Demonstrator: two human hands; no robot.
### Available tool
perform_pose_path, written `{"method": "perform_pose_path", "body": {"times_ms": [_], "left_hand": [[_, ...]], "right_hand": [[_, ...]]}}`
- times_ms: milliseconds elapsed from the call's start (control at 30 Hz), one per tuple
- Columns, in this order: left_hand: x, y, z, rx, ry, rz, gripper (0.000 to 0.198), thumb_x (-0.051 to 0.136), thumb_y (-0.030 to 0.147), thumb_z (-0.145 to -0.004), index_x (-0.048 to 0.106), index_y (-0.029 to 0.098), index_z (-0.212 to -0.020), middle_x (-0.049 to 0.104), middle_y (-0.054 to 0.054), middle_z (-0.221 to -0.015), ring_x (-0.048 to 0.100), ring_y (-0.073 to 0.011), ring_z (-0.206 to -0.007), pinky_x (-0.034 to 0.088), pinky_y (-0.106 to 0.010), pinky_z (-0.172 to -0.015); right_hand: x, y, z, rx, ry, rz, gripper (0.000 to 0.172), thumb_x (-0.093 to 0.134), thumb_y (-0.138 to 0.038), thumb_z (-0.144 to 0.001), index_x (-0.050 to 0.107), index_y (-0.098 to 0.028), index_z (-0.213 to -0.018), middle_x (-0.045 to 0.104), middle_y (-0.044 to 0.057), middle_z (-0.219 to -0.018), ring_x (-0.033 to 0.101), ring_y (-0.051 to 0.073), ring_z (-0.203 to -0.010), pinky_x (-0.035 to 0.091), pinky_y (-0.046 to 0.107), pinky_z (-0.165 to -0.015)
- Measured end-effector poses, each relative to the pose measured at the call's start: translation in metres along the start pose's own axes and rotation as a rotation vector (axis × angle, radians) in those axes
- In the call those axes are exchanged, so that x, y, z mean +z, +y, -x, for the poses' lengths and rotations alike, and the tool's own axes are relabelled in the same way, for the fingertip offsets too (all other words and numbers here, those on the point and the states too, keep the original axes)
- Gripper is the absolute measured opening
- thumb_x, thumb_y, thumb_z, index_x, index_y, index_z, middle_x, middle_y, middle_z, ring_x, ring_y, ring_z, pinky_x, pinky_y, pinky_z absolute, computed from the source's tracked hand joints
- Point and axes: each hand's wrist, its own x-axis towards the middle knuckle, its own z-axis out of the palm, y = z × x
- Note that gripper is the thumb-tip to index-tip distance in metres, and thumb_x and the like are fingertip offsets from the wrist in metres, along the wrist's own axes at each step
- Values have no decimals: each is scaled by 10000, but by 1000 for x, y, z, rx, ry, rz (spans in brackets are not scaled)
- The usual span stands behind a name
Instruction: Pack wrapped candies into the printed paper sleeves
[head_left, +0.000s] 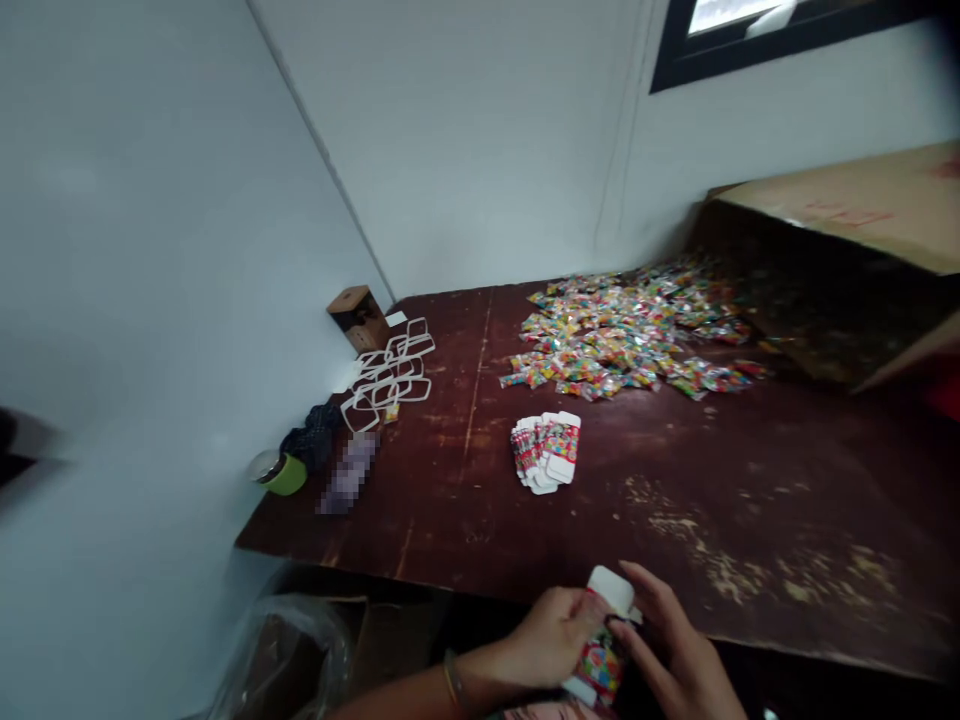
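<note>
Near the table's front edge, my left hand is closed around a small printed carton with white end flaps. The carton is tilted, its upper flap standing up. My right hand is at its right side, the thumb and fingers bent about the upper flap. Beyond my hands, a fanned stack of flat printed cartons lies on the table. Farther back spreads a wide heap of small clear packets with colourful contents.
The dark red wooden table meets a white wall. A large open cardboard box lies at right. White loop frames, a small brown box, a green cup and dark cloth are at left. Below stands a plastic-lined box.
</note>
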Motion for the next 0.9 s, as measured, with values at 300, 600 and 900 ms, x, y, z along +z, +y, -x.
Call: {"method": "perform_pose_path", "body": {"times_ms": [300, 600, 900], "left_hand": [[5, 10, 17, -227, -266, 325, 557, 474, 578, -795, 669, 85, -965, 655, -114, -829, 567, -178, -657, 432, -316, -678], [2, 8, 19, -213, -357, 486, 512, 419, 490, -795, 655, 44, -888, 649, -127, -779, 581, -185, -708, 428, -295, -713], [2, 11, 14, -359, -308, 615, 352, 550, 138, -580, 646, 92, -916, 665, -57, -766, 592, -155, -674, 415, -288, -724]], "right_hand": [[-4, -30, 10, 304, -273, -625, 317, 644, -462, -806, 659, -174, -938, 592, 0, -753, 516, 91, -611, 428, 188, -575], [3, -21, 11, 359, -227, -718, 333, 721, -403, -742, 650, -158, -956, 618, 8, -742, 521, 65, -506, 441, 189, -524], [-4, -73, 0, -3, -375, -44, 219, 573, -326, -867, 723, -170, -902, 661, 64, -922, 614, 166, -800, 488, 277, -735]]}}
